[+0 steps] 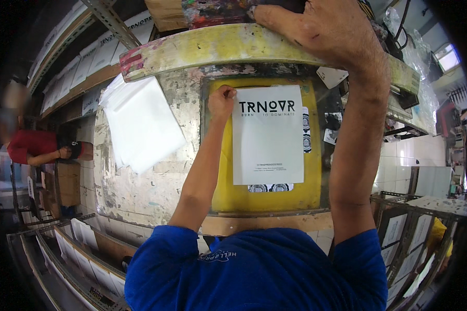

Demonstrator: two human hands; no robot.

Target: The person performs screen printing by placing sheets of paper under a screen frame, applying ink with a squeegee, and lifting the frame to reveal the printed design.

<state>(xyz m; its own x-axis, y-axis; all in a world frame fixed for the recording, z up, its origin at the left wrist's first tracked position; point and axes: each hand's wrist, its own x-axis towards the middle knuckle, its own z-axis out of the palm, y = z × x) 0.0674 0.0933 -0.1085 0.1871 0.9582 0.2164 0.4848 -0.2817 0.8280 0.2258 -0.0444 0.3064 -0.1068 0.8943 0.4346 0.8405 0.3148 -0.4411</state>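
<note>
One white sheet [268, 147], corner in left hand [221, 102]

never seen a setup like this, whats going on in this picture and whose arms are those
There is no machine arm here: both arms belong to the person wearing the camera. It sits on their head looking down, and its fisheye lens bends straight edges.

The left hand pinches the top left corner of a printed white sheet, which lies over a yellow board. The right hand is at a long, yellow-stained bar; how firmly it holds is hard to tell.

On the worn table, to the left, lies a loose white stack. Further left is another person in red.
</note>
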